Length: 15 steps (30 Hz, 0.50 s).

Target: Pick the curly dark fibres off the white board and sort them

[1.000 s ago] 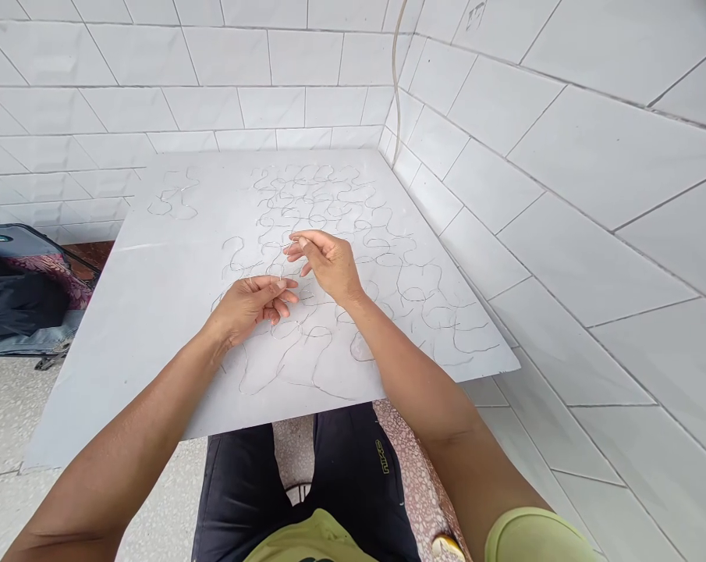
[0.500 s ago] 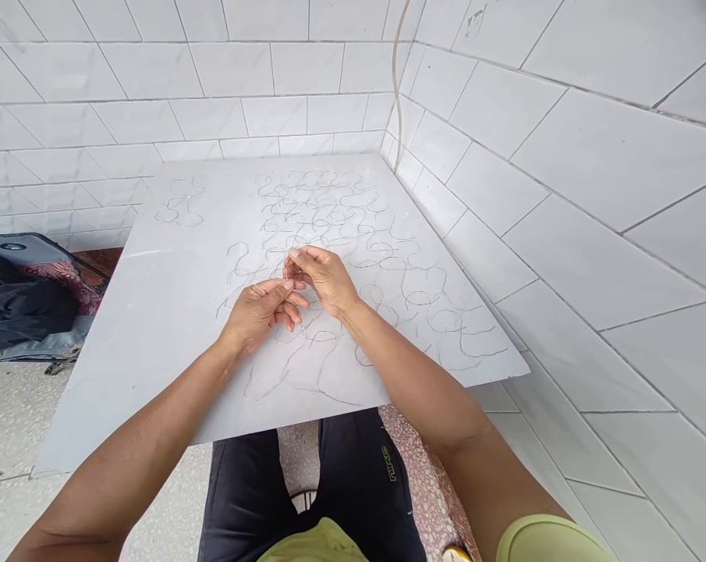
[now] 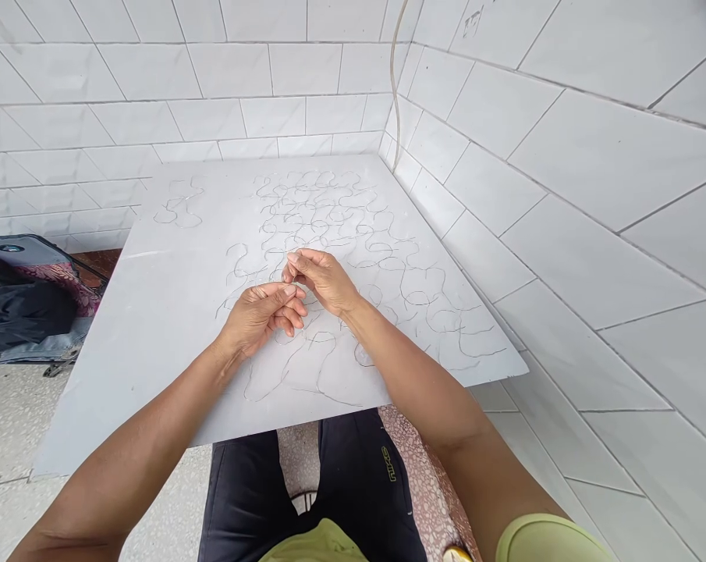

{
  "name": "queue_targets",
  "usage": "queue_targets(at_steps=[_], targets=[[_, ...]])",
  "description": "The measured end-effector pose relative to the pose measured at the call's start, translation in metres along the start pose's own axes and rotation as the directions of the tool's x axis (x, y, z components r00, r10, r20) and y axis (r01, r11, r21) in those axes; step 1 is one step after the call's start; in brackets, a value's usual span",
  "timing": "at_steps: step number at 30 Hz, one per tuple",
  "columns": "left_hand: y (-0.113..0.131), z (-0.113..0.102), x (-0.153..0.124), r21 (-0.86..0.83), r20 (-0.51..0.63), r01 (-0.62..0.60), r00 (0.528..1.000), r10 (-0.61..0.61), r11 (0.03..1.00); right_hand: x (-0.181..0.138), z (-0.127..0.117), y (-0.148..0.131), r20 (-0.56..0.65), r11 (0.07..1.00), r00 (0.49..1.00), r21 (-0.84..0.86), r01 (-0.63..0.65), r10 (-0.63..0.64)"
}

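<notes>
My left hand (image 3: 264,314) and my right hand (image 3: 324,282) meet above the middle of a pale grey board. Each pinches thumb against forefinger, the right slightly farther from me, with a thin wire between the fingertips; most of it is hidden or too fine to follow. Several dark, thin curly wires (image 3: 319,367) lie loose on the board (image 3: 136,351) around and beyond my hands. They form rows toward the back right. A smaller group of wires (image 3: 180,211) lies at the back left.
White tiled walls rise behind the board and along its right side. A cable (image 3: 395,86) hangs down in the corner. To the left stands a folding chair (image 3: 28,257) with dark cloth (image 3: 25,308) on it. My legs (image 3: 353,476) are below the board's near edge.
Both hands stay pinched close together. The left fingertips have shifted slightly right, and the right hand's fingers have turned a little. The wires on the board look unchanged.
</notes>
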<state>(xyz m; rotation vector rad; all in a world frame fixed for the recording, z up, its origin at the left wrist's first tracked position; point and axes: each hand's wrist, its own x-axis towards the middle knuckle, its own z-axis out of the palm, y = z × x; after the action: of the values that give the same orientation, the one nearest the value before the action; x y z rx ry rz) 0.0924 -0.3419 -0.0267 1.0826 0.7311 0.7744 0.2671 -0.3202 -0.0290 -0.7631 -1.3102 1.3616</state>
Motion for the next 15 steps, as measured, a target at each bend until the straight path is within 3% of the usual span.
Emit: queue_targets(at_steps=[8,15], targets=[[0.005,-0.004,-0.001,-0.003,0.022,-0.062,0.998,0.062,0.998,0.0,-0.005,-0.003,-0.002,0.999,1.0,0.03,0.019,-0.019],[0.009,-0.01,-0.004,-0.077,0.138,0.055,0.989,-0.044,0.995,0.0,-0.014,-0.007,0.16,0.973,0.987,0.224,-0.05,0.013]])
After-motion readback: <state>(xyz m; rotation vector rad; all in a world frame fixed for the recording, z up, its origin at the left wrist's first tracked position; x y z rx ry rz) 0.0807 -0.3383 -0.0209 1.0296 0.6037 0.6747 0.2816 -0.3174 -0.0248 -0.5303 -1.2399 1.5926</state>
